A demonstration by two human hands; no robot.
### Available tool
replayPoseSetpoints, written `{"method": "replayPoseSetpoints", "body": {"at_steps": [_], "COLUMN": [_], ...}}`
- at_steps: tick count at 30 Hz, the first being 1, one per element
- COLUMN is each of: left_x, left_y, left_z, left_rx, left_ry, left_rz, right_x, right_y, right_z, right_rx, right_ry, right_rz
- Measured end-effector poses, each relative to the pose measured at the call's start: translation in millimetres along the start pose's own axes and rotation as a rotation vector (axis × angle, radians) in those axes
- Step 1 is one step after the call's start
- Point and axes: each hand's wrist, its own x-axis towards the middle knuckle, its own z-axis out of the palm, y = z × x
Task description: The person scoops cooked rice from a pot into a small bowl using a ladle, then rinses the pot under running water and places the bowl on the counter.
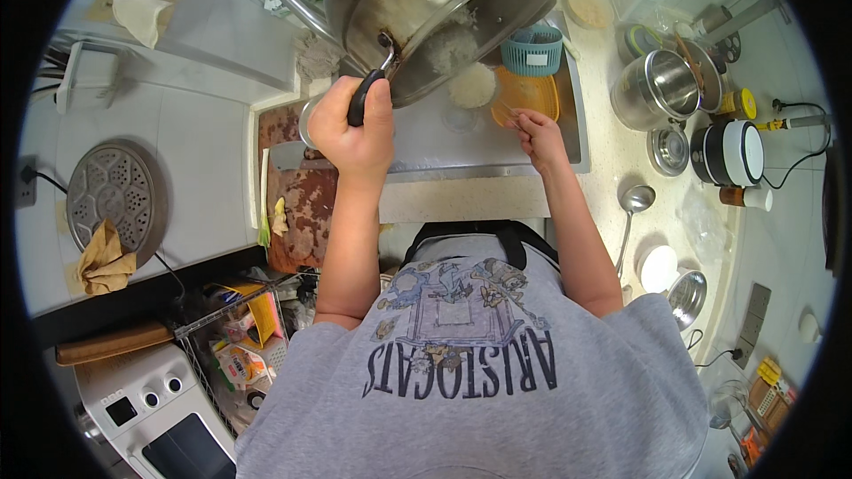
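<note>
My left hand grips the black side handle of a large stainless steel pot. The pot is tipped over the sink, its mouth facing down and right. White rice clings inside it. Below the rim sits a round heap of white rice, apparently in a small strainer whose edge is hard to make out. A thin wire handle is pinched in the fingers of my right hand. Behind that hand lie an orange plastic basket and a blue-green basket.
A cleaver lies on the stained wooden cutting board at left, beside a scallion. Along the right counter stand a steel pot, a ladle, a white-and-black appliance and a white bowl.
</note>
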Motion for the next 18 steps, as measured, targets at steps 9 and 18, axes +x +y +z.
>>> {"method": "replayPoseSetpoints", "body": {"at_steps": [9,18], "left_x": [11,14], "left_y": [12,16], "left_z": [-4,-2], "left_rx": [0.108,0.096], "left_ry": [0.043,0.075], "left_rz": [0.1,0.107], "right_x": [2,0], "right_y": [-5,-12], "right_z": [10,14], "right_rx": [0.011,-0.005], "right_ry": [-0.08,-0.107], "right_rz": [-0.025,-0.061]}}
